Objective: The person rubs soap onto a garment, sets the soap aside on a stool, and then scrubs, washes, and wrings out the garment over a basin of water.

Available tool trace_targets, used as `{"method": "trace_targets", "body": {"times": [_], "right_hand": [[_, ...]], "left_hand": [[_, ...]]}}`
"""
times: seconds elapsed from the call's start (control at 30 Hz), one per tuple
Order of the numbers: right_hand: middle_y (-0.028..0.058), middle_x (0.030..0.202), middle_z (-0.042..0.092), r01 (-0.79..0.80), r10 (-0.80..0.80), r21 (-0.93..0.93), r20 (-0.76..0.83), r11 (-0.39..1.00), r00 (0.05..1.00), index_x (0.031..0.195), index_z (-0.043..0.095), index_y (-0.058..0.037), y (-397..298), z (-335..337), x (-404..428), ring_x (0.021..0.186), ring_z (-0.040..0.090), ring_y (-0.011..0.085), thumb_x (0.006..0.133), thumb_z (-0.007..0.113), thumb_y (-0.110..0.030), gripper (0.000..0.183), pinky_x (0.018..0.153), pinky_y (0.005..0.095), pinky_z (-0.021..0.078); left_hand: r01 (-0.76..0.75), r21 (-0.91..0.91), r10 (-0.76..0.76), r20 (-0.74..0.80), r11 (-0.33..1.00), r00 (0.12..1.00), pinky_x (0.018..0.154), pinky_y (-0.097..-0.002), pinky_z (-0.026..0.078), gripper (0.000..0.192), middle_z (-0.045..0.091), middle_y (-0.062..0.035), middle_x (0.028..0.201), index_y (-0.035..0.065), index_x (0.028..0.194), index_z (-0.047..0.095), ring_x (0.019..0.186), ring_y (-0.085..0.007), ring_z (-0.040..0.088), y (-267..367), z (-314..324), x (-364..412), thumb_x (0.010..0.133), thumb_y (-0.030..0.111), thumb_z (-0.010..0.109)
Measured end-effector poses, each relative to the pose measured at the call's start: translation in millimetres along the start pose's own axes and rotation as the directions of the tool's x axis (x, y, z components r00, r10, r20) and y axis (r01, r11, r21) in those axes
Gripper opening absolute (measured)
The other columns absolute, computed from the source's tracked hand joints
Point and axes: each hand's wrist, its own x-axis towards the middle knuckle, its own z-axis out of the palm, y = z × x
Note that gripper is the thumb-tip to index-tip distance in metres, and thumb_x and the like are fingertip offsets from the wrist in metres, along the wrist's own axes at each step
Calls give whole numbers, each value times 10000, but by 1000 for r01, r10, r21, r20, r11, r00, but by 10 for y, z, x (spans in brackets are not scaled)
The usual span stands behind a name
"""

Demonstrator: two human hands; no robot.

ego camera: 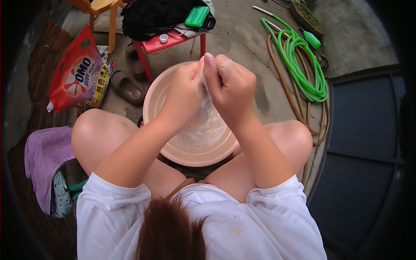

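My left hand (187, 86) and my right hand (232, 83) meet above a pink plastic basin (199, 161). Both are closed on a wet, whitish cloth (204, 102), bunched between them and coated in suds. Its lower part hangs towards the basin; most of the rest is hidden by my fingers. Foam clings to the knuckles of the right hand. Cloudy, sudsy water (203, 133) lies in the basin, which stands between my knees.
A red OMO detergent pouch (73, 73) is at the left, near brown clogs (130, 87). Beyond the basin, a red stool (156, 45) bears dark clothing (152, 19), a green soap box (197, 16) and a white cap (163, 38). Coiled green hose (300, 68) lies right; a purple towel (45, 156) hangs left.
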Motion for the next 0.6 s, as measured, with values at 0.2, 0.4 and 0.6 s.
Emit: {"method": "trace_targets", "body": {"times": [0.2, 0.4, 0.6], "right_hand": [[91, 489, 438, -139, 140, 49, -26, 989, 990, 591, 472, -63, 136, 9, 76, 426, 461, 257, 873, 651, -132, 341, 409, 350, 350], [111, 528, 398, 9, -7, 125, -13, 992, 1000, 644, 496, -18, -117, 16, -2, 445, 361, 233, 892, 636, -69, 290, 435, 321, 329], [65, 520, 528, -107, 110, -60, 43, 992, 993, 654, 582, -68, 69, -45, 40, 451, 530, 235, 873, 648, -148, 242, 428, 332, 397]], "left_hand": [[11, -55, -9, 27, 998, 1000, 554, -266, 392, 456, 494, 15, 640, 32, 703, 502, 599, -68, 443, 44, 49, -16, 1042, 314, 385], [-282, 111, 276, 68, 953, 959, 543, -257, 385, 450, 504, 19, 649, 37, 701, 511, 592, -67, 444, -105, -44, 38, 1037, 310, 391], [-50, -20, 50, -7, 999, 999, 536, -247, 377, 451, 509, 23, 642, 37, 713, 529, 586, -52, 447, -19, 54, 40, 1033, 327, 396]]}}
